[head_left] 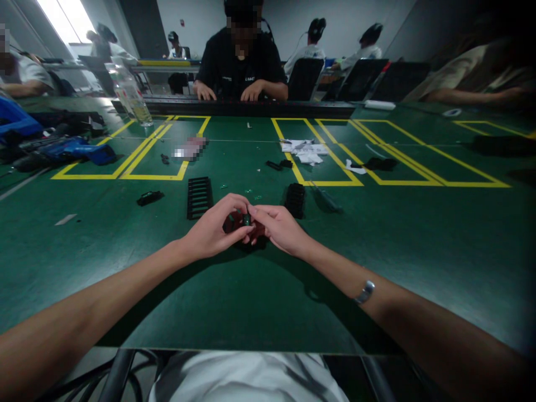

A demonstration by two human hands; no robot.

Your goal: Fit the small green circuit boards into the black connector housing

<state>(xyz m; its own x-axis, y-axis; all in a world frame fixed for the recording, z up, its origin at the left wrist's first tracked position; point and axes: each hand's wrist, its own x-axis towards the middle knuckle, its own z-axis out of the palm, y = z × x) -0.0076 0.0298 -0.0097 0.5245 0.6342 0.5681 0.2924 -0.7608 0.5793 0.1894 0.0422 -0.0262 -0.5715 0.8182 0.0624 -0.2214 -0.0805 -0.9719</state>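
Just above the green table [234, 301], my left hand [220, 223] and my right hand [278, 226] meet at a small dark part [247, 219] with a greenish shine. The thumb and fingers of my left hand are closed round it. My right hand's fingertips pinch at its right side, partly hiding it. Its exact kind is too small to make out. Beyond my left hand lies a black slotted plastic rack [199, 198]. A second, smaller black slotted piece [295, 200] lies just past my right hand. Small clear green bits [248, 191] are scattered between the two.
A black part [149, 197] lies to the left. Crumpled white paper [305, 149] and dark pieces [279, 164] are farther back, near yellow tape rectangles. Bottles [140, 106] and blue tools [79, 149] stand at the left. A person in black [240, 61] sits opposite.
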